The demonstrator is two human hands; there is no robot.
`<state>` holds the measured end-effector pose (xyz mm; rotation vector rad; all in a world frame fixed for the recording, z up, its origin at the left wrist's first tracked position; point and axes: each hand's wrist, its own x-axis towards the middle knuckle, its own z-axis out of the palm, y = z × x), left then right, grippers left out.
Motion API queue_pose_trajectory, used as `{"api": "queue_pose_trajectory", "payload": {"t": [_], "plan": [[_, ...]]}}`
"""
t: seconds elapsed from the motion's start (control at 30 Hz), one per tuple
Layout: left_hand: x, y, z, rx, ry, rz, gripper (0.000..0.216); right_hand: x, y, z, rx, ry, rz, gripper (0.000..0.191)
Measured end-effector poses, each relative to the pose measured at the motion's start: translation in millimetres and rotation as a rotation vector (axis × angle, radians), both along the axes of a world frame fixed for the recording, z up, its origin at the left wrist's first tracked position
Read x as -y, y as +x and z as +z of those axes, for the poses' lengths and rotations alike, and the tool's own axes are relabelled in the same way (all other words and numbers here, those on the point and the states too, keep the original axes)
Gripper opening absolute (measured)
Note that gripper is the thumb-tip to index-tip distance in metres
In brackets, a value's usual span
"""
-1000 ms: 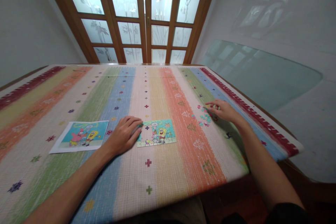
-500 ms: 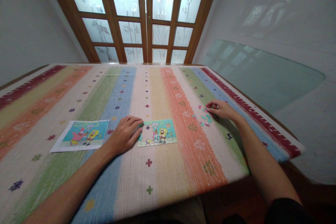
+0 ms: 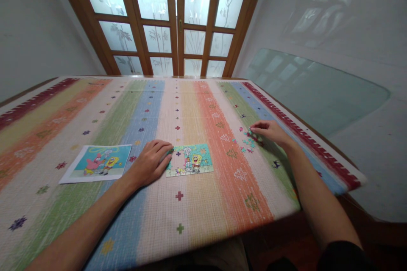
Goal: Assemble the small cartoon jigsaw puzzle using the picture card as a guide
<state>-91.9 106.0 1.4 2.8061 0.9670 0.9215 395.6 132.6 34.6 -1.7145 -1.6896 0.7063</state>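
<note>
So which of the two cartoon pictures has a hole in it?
The puzzle by the left hand: tablecloth shows through its gap, whereas the printed sheet shows none.

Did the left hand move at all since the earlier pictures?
No: judged against the crosses on the cloth, the left hand stays in place, at the left edge of the puzzle.

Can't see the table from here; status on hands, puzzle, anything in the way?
Right hand pinched at loose pieces, hold unclear. Puzzle partly assembled, gap showing. Left hand partly hides puzzle's left edge.
</note>
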Motion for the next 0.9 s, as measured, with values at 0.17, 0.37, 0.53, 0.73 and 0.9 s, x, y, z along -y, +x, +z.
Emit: {"api": "queue_pose_trajectory", "payload": {"t": [0.17,0.37,0.53,0.73,0.9], "plan": [[0.2,-0.2,0.4,-0.007,0.008,0.001,0.023,6.4,-12.2,5.3,-0.102,-0.120,0.030,0.040],[0.1,-0.1,0.1,-0.008,0.007,0.000,0.023,8.0,-28.7,14.1,-0.118,-0.100,0.122,0.040],[-0.1,-0.4,0.2,-0.007,0.025,-0.010,0.022,16.3,-50.0,26.8,-0.127,-0.149,0.215,0.048],[-0.3,-0.2,-0.2,-0.009,0.040,-0.013,0.022,20.1,-89.0,32.6,-0.195,-0.150,0.316,0.036],[1.1,0.9,1.2,0.001,0.042,-0.023,0.022,22.3,-130.4,25.4,-0.366,-0.163,0.371,0.027]]}}
